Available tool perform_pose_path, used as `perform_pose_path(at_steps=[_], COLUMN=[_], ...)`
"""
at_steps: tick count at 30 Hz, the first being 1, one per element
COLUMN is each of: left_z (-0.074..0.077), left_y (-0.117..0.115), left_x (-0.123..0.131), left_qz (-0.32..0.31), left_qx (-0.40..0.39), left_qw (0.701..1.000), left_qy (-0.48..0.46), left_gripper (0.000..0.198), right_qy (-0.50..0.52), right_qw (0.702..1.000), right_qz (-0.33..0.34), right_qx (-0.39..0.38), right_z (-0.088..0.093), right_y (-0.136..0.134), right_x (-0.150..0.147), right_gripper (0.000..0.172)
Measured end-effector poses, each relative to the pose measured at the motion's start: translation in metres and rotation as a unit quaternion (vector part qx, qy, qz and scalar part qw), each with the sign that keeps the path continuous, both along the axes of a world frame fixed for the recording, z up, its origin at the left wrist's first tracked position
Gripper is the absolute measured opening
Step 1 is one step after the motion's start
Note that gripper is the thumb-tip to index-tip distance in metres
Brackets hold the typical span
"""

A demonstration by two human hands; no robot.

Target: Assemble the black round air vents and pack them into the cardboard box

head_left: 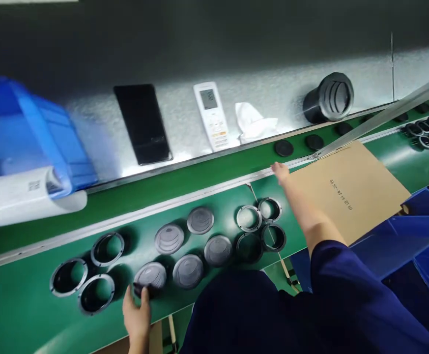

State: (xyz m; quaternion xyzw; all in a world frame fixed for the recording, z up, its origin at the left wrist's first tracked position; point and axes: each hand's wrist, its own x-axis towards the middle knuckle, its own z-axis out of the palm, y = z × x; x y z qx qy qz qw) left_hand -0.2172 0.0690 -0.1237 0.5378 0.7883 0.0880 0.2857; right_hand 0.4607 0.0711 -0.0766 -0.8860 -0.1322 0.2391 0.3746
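My left hand (137, 309) is at the near edge of the green work surface, its thumb and fingers closed on a small black part (138, 289). That part is right beside a round, louvred grey air vent (151, 275), one of several in a cluster. My right hand (281, 172) is stretched forward over the white rail, just below a black disc (284, 148) on the far green strip. Its fingers look partly extended and nothing shows in them. Black rings (249, 219) stand grouped between my arms, with more rings (107, 249) further left.
A cardboard sheet (350, 189) lies right of my right arm, under a slanting metal bar (384, 115). On the metal shelf are a black phone (143, 124), a white remote (211, 116), crumpled tissue (254, 122) and a black vent assembly (328, 98). A blue bin (33, 132) stands left.
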Motion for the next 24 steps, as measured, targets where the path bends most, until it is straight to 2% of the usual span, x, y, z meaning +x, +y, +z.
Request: perform_pose_path(at_steps=[3, 6, 10, 13, 15, 16, 18, 19, 20, 22, 23, 24], left_z=[0.028, 0.058, 0.084, 0.092, 0.097, 0.101, 0.115, 0.124, 0.131, 0.143, 0.146, 0.148], left_y=[0.0, -0.001, -0.006, -0.005, -0.004, -0.004, -0.007, -0.009, -0.01, -0.009, -0.008, -0.008], left_x=[0.018, 0.04, 0.074, 0.111, 0.148, 0.169, 0.214, 0.236, 0.255, 0.278, 0.282, 0.28], left_qz=[0.104, 0.144, 0.164, 0.16, 0.141, 0.129, 0.123, 0.137, 0.15, 0.18, 0.188, 0.192], left_qx=[-0.039, -0.022, -0.009, 0.025, 0.043, 0.046, 0.03, 0.016, -0.007, -0.032, -0.048, -0.045], left_qw=[0.992, 0.986, 0.984, 0.987, 0.985, 0.981, 0.966, 0.944, 0.906, 0.797, 0.748, 0.712], left_qy=[0.051, 0.08, 0.066, -0.014, -0.095, -0.138, -0.226, -0.3, -0.396, -0.575, -0.635, -0.674], left_gripper=[0.088, 0.071, 0.049, 0.042, 0.04, 0.039, 0.035, 0.034, 0.037, 0.057, 0.062, 0.061], right_qy=[0.085, 0.15, 0.231, 0.292, 0.332, 0.354, 0.418, 0.461, 0.51, 0.603, 0.636, 0.656], right_qw=[0.989, 0.971, 0.945, 0.917, 0.894, 0.883, 0.852, 0.829, 0.8, 0.735, 0.708, 0.689], right_qz=[-0.119, -0.174, -0.161, -0.12, -0.083, -0.063, -0.018, 0.01, 0.041, 0.114, 0.157, 0.203], right_qx=[0.027, 0.074, 0.165, 0.246, 0.289, 0.3, 0.314, 0.317, 0.315, 0.289, 0.264, 0.234], right_z=[-0.007, -0.024, -0.048, -0.057, -0.058, -0.056, -0.047, -0.038, -0.027, 0.0, 0.014, 0.027], right_y=[-0.019, -0.016, 0.018, 0.048, 0.061, 0.063, 0.056, 0.045, 0.03, -0.01, -0.032, -0.052], right_x=[0.072, 0.118, 0.153, 0.146, 0.112, 0.085, 0.009, -0.036, -0.082, -0.17, -0.208, -0.239], right_gripper=[0.036, 0.036, 0.031, 0.026, 0.032, 0.035, 0.035, 0.034, 0.034, 0.037, 0.038, 0.039])
